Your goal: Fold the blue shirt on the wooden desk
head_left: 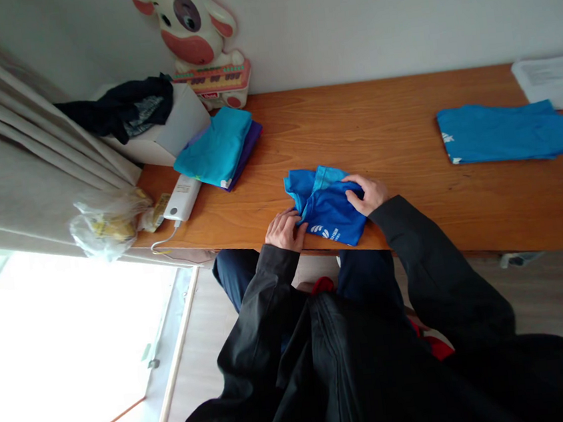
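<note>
I see my left hand (286,230) lying flat, fingers loosely curled, on the near left corner of one folded blue shirt (327,205) at the table (384,133) edge. My right hand (367,192) pinches the shirt's right fold, fingers closed over the cloth. White logo print shows between the hands; its writing is too small to read. Far right of my right hand lies one more blue garment (504,132). Left beyond my left hand: one stack of two folded tops (218,147), one white power adapter (182,197).
</note>
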A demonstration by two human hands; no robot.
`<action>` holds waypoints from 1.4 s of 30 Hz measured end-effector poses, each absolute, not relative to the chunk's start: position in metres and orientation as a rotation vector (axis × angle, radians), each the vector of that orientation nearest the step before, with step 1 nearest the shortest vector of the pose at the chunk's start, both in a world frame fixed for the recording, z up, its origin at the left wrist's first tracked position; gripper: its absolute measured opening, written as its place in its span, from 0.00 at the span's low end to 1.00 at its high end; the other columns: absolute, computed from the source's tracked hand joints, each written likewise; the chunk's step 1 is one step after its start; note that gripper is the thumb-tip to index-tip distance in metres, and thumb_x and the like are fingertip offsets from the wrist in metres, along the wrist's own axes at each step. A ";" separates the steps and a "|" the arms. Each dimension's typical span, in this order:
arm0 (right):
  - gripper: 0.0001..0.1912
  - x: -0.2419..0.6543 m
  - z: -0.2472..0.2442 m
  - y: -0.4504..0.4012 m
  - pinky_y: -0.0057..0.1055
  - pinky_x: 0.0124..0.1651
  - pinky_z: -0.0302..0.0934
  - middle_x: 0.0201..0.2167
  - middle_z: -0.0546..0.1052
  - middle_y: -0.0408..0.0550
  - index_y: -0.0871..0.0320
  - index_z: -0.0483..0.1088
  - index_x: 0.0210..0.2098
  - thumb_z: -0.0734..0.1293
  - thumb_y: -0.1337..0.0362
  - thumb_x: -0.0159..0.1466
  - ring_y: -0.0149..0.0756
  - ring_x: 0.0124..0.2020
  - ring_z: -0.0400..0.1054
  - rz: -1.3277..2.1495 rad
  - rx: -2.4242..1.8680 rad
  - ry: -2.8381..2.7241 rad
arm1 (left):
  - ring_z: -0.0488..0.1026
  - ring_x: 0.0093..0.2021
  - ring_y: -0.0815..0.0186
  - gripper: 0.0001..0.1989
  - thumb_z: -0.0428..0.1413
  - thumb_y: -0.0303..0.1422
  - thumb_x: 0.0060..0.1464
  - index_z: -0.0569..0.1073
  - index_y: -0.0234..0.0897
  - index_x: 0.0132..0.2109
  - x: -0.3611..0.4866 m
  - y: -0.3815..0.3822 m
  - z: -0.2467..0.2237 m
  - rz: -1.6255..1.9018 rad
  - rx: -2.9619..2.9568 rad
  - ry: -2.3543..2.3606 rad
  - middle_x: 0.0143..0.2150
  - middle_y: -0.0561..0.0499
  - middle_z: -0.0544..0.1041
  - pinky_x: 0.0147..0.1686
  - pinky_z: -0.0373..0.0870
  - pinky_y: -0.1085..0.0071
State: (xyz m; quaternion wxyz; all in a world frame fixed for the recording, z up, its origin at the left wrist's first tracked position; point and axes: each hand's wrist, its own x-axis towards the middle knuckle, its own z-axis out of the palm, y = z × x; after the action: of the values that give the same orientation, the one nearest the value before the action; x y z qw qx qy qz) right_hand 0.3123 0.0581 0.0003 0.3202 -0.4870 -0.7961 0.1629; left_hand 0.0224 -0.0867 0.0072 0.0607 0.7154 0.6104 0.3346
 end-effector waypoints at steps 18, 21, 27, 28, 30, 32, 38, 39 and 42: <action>0.20 0.321 -0.013 0.058 0.46 0.44 0.73 0.41 0.81 0.54 0.51 0.72 0.54 0.62 0.47 0.73 0.50 0.37 0.77 0.384 -1.296 -1.961 | 0.83 0.66 0.52 0.09 0.58 0.40 0.76 0.80 0.43 0.51 0.025 -0.087 0.001 1.064 2.149 1.880 0.57 0.41 0.88 0.70 0.77 0.51; 0.20 0.321 -0.013 0.060 0.50 0.54 0.75 0.48 0.81 0.56 0.51 0.71 0.55 0.64 0.55 0.66 0.54 0.47 0.78 0.409 -1.200 -1.975 | 0.84 0.64 0.52 0.09 0.59 0.41 0.75 0.80 0.43 0.49 0.025 -0.085 -0.003 1.084 2.133 1.897 0.55 0.41 0.88 0.67 0.78 0.50; 0.26 0.319 -0.019 0.067 0.55 0.58 0.74 0.45 0.77 0.56 0.52 0.71 0.52 0.65 0.66 0.53 0.55 0.49 0.74 0.314 -1.236 -1.880 | 0.86 0.51 0.52 0.13 0.59 0.45 0.72 0.78 0.45 0.39 0.024 -0.089 -0.008 1.126 2.167 1.911 0.44 0.43 0.88 0.50 0.83 0.53; 0.24 0.319 -0.019 0.068 0.55 0.58 0.74 0.43 0.76 0.56 0.52 0.71 0.50 0.65 0.67 0.53 0.55 0.48 0.74 0.283 -1.235 -1.876 | 0.86 0.49 0.53 0.13 0.59 0.44 0.72 0.77 0.45 0.38 0.024 -0.091 -0.007 1.143 2.182 1.893 0.43 0.44 0.87 0.49 0.83 0.54; 0.20 0.320 -0.017 0.069 0.54 0.56 0.73 0.41 0.76 0.55 0.51 0.70 0.45 0.65 0.69 0.52 0.54 0.46 0.74 0.212 -1.221 -1.883 | 0.86 0.45 0.54 0.14 0.60 0.44 0.71 0.77 0.45 0.37 0.024 -0.095 -0.007 1.187 2.202 1.844 0.40 0.45 0.87 0.45 0.82 0.56; 0.17 0.322 -0.013 0.070 0.53 0.54 0.72 0.39 0.76 0.54 0.50 0.68 0.39 0.65 0.71 0.51 0.54 0.45 0.74 0.157 -1.193 -1.899 | 0.85 0.40 0.57 0.15 0.62 0.45 0.70 0.77 0.45 0.35 0.023 -0.098 -0.006 1.214 2.205 1.795 0.39 0.46 0.86 0.41 0.82 0.58; 0.14 0.324 -0.004 0.066 0.54 0.55 0.72 0.39 0.79 0.53 0.48 0.57 0.31 0.67 0.70 0.51 0.55 0.46 0.76 0.183 -1.138 -1.873 | 0.86 0.40 0.58 0.13 0.61 0.47 0.70 0.81 0.46 0.40 0.021 -0.104 -0.005 1.184 2.122 1.749 0.41 0.46 0.87 0.43 0.85 0.58; 0.14 0.323 -0.004 0.065 0.55 0.56 0.72 0.40 0.80 0.53 0.48 0.57 0.31 0.67 0.68 0.53 0.55 0.47 0.77 0.204 -1.142 -1.867 | 0.86 0.42 0.56 0.13 0.62 0.49 0.69 0.82 0.46 0.43 0.021 -0.105 -0.003 1.162 2.133 1.741 0.41 0.46 0.87 0.45 0.86 0.57; 0.08 0.320 -0.006 0.063 0.56 0.59 0.72 0.42 0.83 0.53 0.48 0.64 0.37 0.67 0.64 0.60 0.55 0.48 0.78 0.229 -1.204 -1.867 | 0.85 0.52 0.49 0.24 0.68 0.57 0.62 0.83 0.45 0.53 0.021 -0.104 0.002 1.113 2.199 1.735 0.48 0.42 0.87 0.56 0.85 0.50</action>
State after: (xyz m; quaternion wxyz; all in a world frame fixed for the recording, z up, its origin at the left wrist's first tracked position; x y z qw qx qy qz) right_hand 0.3201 0.0632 -0.0060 0.4387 -0.4843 -0.7513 0.0920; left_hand 0.0212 -0.1036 0.0019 0.0635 0.7281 0.5745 0.3685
